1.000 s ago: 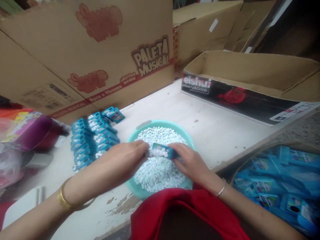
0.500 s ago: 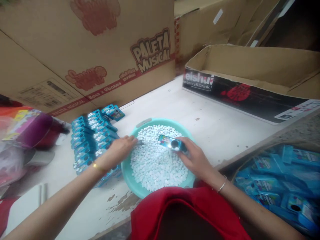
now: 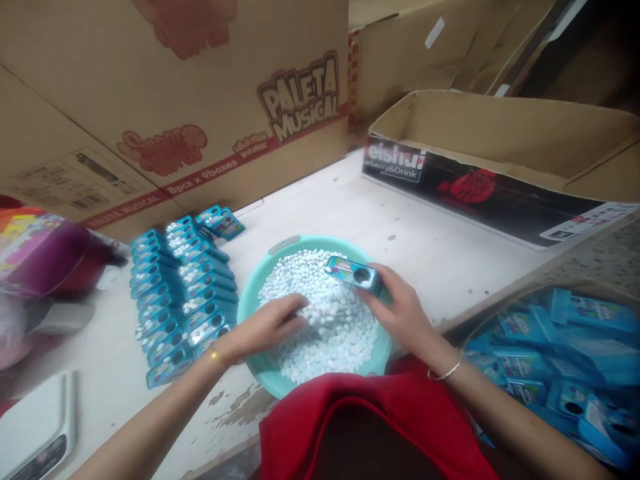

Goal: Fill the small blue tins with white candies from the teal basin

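My right hand [image 3: 400, 307] holds a small blue candy box [image 3: 353, 273], tilted, above the right side of a round mint-green basin [image 3: 250, 340]. The box has a printed label and a dark round hole, with white pieces at the hole. White candy pellets [image 3: 325, 353] fill much of the basin. Over the pellets at its left side is my left hand [image 3: 267, 323], fingers curled and thumb close to them. A blurred greyish patch lies just beyond those fingertips; what they hold cannot be made out.
Rows of blue candy boxes [image 3: 207, 277] stand left of the basin, many with white pellets on them. More blue boxes [image 3: 560, 347] fill a container at right. Cardboard cartons [image 3: 200, 87] and an open tray box [image 3: 450, 180] line the back. A white device [image 3: 40, 420] sits front left.
My left hand has moved right and down from the basin's left rim to over the pellets. My right hand has shifted slightly right with the box. The view has shifted a little.
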Motion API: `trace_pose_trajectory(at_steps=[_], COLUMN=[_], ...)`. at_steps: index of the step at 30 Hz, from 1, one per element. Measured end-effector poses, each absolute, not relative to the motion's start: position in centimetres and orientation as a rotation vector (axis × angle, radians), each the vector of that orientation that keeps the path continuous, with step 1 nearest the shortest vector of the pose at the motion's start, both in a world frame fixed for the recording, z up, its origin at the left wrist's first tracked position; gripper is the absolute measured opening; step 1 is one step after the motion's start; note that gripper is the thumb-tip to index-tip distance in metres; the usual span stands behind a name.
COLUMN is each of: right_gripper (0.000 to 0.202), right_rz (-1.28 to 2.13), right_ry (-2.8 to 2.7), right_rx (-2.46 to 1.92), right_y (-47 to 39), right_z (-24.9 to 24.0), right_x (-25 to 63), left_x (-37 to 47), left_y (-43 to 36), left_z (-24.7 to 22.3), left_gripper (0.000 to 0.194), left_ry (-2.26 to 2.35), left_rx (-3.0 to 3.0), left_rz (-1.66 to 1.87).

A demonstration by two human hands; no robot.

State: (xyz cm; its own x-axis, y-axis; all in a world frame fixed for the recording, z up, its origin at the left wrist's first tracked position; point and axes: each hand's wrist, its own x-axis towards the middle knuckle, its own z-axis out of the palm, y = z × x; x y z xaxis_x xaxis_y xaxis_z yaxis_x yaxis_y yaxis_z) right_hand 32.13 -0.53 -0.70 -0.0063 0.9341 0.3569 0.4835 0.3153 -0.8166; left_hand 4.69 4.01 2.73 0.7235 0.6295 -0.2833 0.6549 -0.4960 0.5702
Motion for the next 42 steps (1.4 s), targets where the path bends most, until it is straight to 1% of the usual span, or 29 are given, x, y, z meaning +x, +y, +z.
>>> trace_pose_trajectory(at_steps=[4,7,14,18,19,21,23,24,26,28,30,33,35,37,42], right_gripper=[0.034,0.039,0.044,0.041,0.040,0.039,0.038,0.038,0.036,0.036,0.035,0.034,0.033,0.033,0.033], right_rz=[0.560,0.547,0.506,0.537,0.549,0.570,0.587,0.594,0.609,0.614,0.611,0.618,0.619,0.621,0.626], right_ry=[-1.736,-1.856,-1.939,-1.929,-1.919,-1.891,-1.857,-1.839,-1.810,-1.787,-1.766,-1.736,-1.717,-1.693,-1.654], right_rx=[-1.287,-1.241,-1.185,-1.160,-1.162,-1.179,-1.203,-1.213,-1.224,-1.233,-1.241,-1.250,-1.261,-1.283,-1.330], right_y=[-0.4,-0.6,-1.1,-1.1,-1.1,-1.1,-1.1,-1.0,-0.9,-0.7,-0.6,-0.5,-0.4,-0.3,0.0], right_z=[-1.0,-1.2,-1.3,-1.3,-1.4,-1.4,-1.5,-1.5,-1.5,-1.5,-1.4,-1.3,-1.2,-1.2,-1.1], right_x=[31.3,30.5,29.8,29.8,29.8,29.9,30.1,30.2,30.5,30.6,30.7,30.8,30.9,31.1,31.4], left_x=[3.5,4.0,7.3,9.6,9.7,9.1,7.4,6.4,4.7,4.0,4.7,7.1,8.4,8.7,6.5], left_y=[3.8,4.1,4.3,2.9,2.8,3.3,4.6,5.4,6.9,7.5,7.1,5.6,4.8,4.4,4.4], left_z=[8.4,11.4,14.1,16.1,16.6,17.0,16.1,14.9,11.4,7.0,2.7,-1.3,-2.0,-1.4,2.7], left_gripper=[0.020,0.019,0.008,0.028,0.030,0.027,0.020,0.016,0.016,0.019,0.018,0.018,0.020,0.021,0.026], left_ry=[1.034,1.058,1.035,1.065,1.082,1.157,1.275,1.326,1.349,1.220,1.099,0.986,0.946,0.900,0.855], left_rx=[2.236,2.367,2.732,2.877,2.893,2.907,2.884,2.840,2.706,2.540,2.458,2.359,2.292,2.230,2.107], left_rz=[0.018,-0.046,-0.378,-0.493,-0.514,-0.534,-0.535,-0.520,-0.471,-0.424,-0.379,-0.276,-0.206,-0.156,-0.054])
